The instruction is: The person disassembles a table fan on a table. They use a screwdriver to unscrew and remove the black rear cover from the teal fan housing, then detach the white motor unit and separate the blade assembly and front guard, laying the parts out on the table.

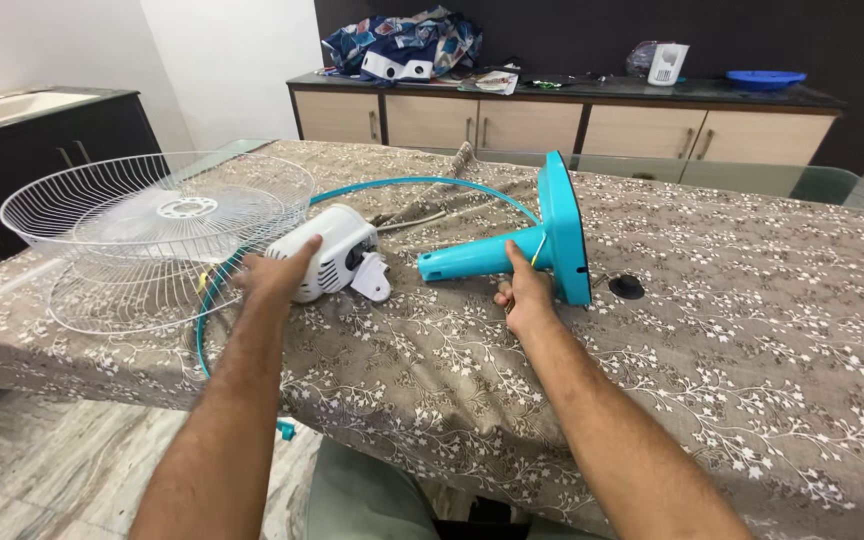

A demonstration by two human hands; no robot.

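Observation:
A white fan motor housing (330,252) lies on the table, and my left hand (277,272) rests on its left end, gripping it. To its right lies a teal fan stand (512,250) on its side, its round base (564,225) standing on edge. My right hand (524,294) holds the stand's tube from below, thumb up against it near the base. A white wire fan guard (157,215) sits at the table's left. A teal ring (422,185) curves behind the motor and stand.
A brown floral cloth (732,330) covers the table. A small black cap (626,287) lies right of the base. Behind stands a sideboard (562,120) with a bundle of cloth, a white device and a blue dish. A dark cabinet (52,140) is at left.

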